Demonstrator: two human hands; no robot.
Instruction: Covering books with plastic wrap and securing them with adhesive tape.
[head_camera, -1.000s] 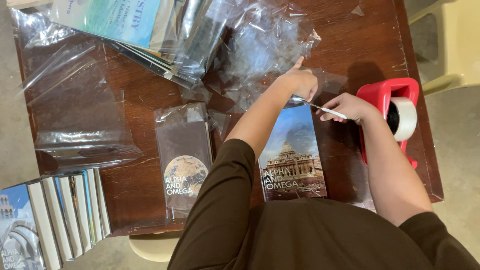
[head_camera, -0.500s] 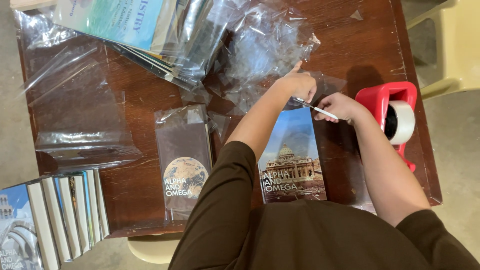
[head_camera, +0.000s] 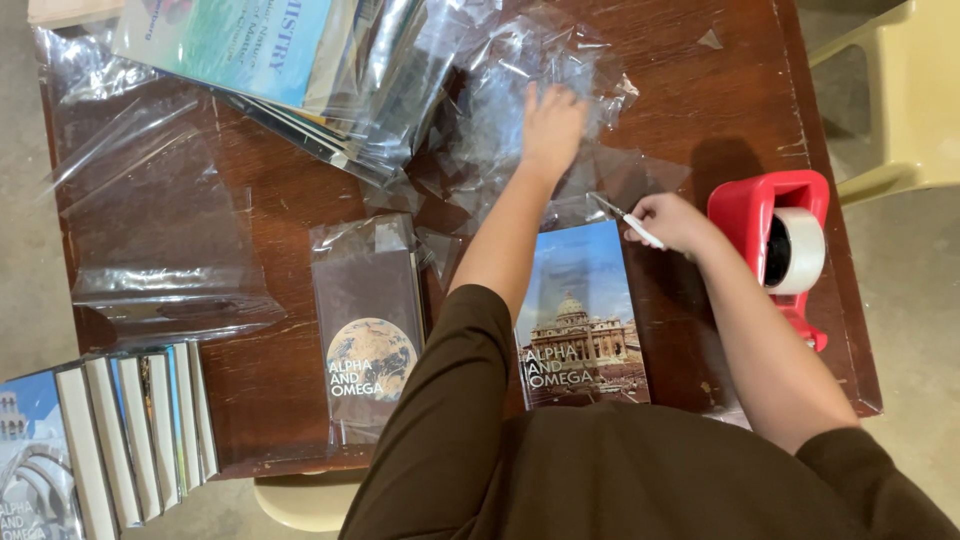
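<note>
Reaching forward, my left hand (head_camera: 553, 125) lay spread, fingers apart, on the heap of crumpled clear plastic wrap (head_camera: 520, 110) at the far middle of the wooden table (head_camera: 290, 190), touching it but not yet closed on anything. My right hand (head_camera: 672, 222) was pinched shut on a small white-handled cutter (head_camera: 625, 218), its tip resting just beyond the top edge of the book with the domed building on its cover (head_camera: 580, 315), which lay flat right in front of me, between my forearms. As I judged it, I was in the middle of wrapping, with the trimming done at that top edge and the loose scrap being pushed or gathered away; the next move seemed to call for clearing that scrap without dragging the blade across the cover. Just left of my left arm lay a second book in a plastic sleeve, brown with a globe on it (head_camera: 368, 325). To my right stood the red tape dispenser (head_camera: 775, 245). Farther left were flat empty sleeves (head_camera: 160, 230), a leaning stack of bagged books (head_camera: 260, 60) at the far edge, and a row of books (head_camera: 110, 440) off the near left corner.
</note>
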